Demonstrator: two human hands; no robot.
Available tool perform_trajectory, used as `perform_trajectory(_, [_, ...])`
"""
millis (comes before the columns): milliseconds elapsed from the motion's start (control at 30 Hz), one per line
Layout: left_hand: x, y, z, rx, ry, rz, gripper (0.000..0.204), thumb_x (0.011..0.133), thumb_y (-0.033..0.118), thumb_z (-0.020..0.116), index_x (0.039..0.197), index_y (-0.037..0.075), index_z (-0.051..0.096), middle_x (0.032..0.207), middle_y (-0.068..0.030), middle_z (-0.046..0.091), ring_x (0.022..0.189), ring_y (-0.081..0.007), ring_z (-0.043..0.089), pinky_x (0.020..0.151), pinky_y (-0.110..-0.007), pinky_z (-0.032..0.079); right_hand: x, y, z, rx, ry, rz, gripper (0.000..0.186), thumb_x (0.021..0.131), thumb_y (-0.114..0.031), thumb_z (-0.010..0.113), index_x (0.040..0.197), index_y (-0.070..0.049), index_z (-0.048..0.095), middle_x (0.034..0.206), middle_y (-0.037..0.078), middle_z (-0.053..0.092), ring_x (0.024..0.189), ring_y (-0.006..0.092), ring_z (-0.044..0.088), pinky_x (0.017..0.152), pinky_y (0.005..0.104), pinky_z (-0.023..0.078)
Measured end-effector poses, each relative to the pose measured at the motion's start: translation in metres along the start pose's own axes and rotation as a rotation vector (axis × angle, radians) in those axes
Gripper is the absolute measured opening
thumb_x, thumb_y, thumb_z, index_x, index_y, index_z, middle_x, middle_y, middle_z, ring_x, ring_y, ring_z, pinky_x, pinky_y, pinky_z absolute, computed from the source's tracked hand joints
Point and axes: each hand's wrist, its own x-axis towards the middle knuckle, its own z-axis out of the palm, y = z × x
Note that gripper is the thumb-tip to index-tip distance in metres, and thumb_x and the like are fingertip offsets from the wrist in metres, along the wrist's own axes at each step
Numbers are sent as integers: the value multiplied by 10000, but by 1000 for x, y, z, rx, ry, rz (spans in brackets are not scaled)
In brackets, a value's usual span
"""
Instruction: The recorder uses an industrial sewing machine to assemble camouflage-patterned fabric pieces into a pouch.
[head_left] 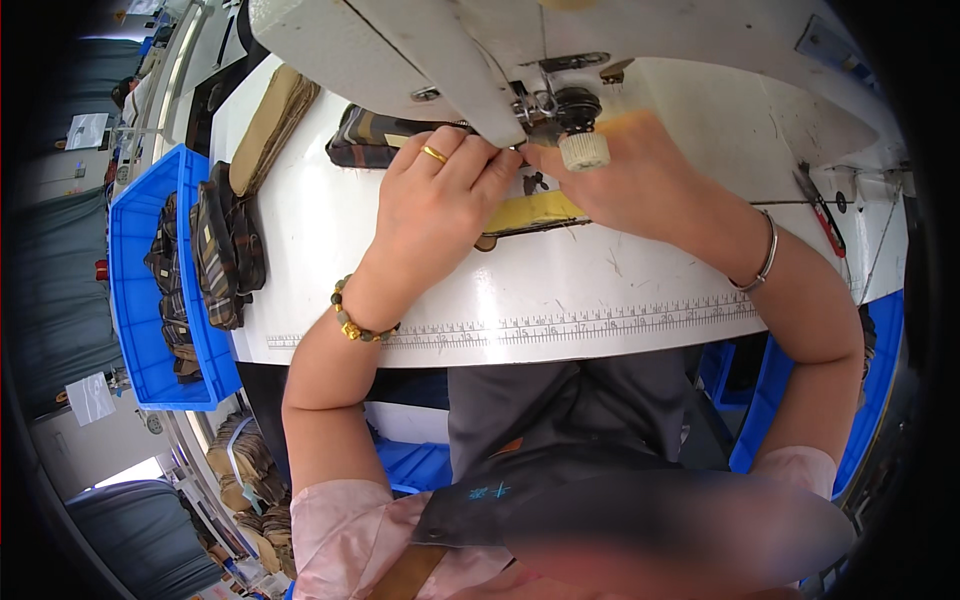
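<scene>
Two hands, the bare left hand (435, 205) and bare right hand (630, 180), are held close beneath the white sewing machine (365, 55); whether cloth is pinched in either grip cannot be told. Inside the left edge of the white bench (620, 275), a dark plaid oblong fabric pouch (362, 140) is extended leftward from the nearer left hand, its long axis sideways.

Soft glare on tabletop (490, 290), dark bent edges
</scene>
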Motion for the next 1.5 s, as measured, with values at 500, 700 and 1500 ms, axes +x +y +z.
perform_trajectory(500, [-2, 4, 6, -9, 15, -20, 280, 749, 96, 672, 1022, 45, 703, 916, -17, 618, 835, -191, 577, 726, -308, 480, 1, 1, -3, -31, -13, -12, 53, 764, -128, 675, 730, -94, 697, 667, 50, 643, 633, 209, 681, 538, 349, 517])
perform_trajectory(700, [-3, -4, -1, -103, -66, -36, 327, 728, 82, 675, 1053, 65, 708, 904, -14, 609, 851, -194, 589, 756, -296, 518, -2, -2, -7, -70, -13, 84, 28, 745, -104, 674, 722, -91, 665, 660, 36, 638, 613, 190, 676, 515, 330, 510])
perform_trajectory(1500, [-1, -15, 14, -393, -33, -223, 211, 837, 71, 730, 1046, 79, 705, 954, -53, 679, 711, -274, 667, 643, -363, 551, -2, 2, 3, -86, -73, 61, 139, 759, -184, 711, 665, -83, 700, 615, 56, 610, 566, 220, 651, 522, 345, 502])
